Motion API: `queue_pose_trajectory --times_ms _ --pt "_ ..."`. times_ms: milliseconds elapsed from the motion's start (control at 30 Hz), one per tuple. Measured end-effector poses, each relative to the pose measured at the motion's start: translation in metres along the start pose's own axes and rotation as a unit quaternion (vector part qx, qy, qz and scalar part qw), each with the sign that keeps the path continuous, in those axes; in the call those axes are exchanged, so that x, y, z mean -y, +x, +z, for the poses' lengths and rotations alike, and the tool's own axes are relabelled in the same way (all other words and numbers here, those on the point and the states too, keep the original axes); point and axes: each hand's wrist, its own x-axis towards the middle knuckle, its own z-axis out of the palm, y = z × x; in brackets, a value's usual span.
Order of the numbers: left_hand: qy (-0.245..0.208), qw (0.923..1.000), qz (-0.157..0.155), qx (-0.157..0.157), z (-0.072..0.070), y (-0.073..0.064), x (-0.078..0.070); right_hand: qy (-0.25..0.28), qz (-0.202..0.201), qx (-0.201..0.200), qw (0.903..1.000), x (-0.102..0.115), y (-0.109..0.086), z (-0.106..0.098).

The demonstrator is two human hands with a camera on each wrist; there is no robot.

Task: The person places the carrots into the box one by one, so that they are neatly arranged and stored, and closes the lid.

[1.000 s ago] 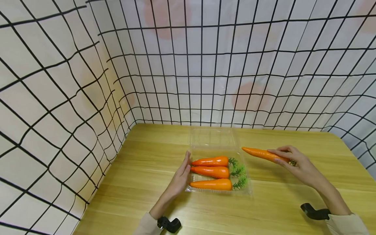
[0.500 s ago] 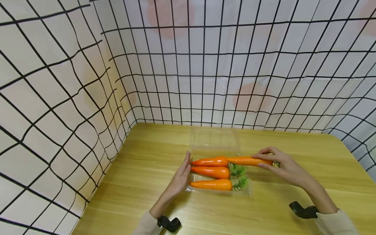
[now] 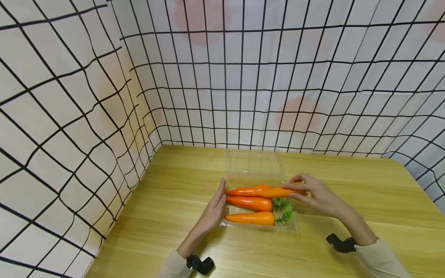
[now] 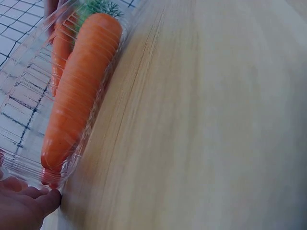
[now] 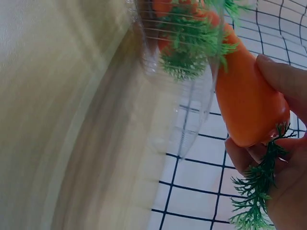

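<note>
Three carrots with green tops lie side by side, tips to the left, in a clear plastic clamshell box [image 3: 260, 227]: a back carrot [image 3: 243, 191], a middle carrot [image 3: 248, 203] and a front carrot [image 3: 250, 218]. My left hand [image 3: 211, 210] rests with straight fingers against the box's left side. In my right hand [image 3: 318, 195] a fourth, lighter orange carrot [image 5: 247, 96] is pinched near its thick end, its leafy top [image 5: 256, 191] hanging by the palm. In the head view its tip overlaps the back carrot, and it reaches over the box's right side.
The box's clear lid [image 3: 253, 162] lies folded back on the wooden table [image 3: 180, 173]. Behind and to the left stand white walls with a black grid [image 3: 240, 88]. A black wrist device [image 3: 340, 243] sits on the right wrist.
My right hand has brought the held carrot leftward, from beside the box to over its right part and the back carrot. My left hand has stayed at the box's left side.
</note>
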Motion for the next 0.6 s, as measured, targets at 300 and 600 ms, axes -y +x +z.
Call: queue_pose_trajectory --times_ms 300,600 --pt "0.004 1.0000 0.001 0.004 -0.001 0.000 0.000 0.006 -0.013 0.011 0.9998 0.005 0.011 0.010" --pt "0.004 1.0000 -0.005 0.000 0.000 0.001 0.000 0.000 -0.038 0.023 0.9990 0.009 0.023 0.023"
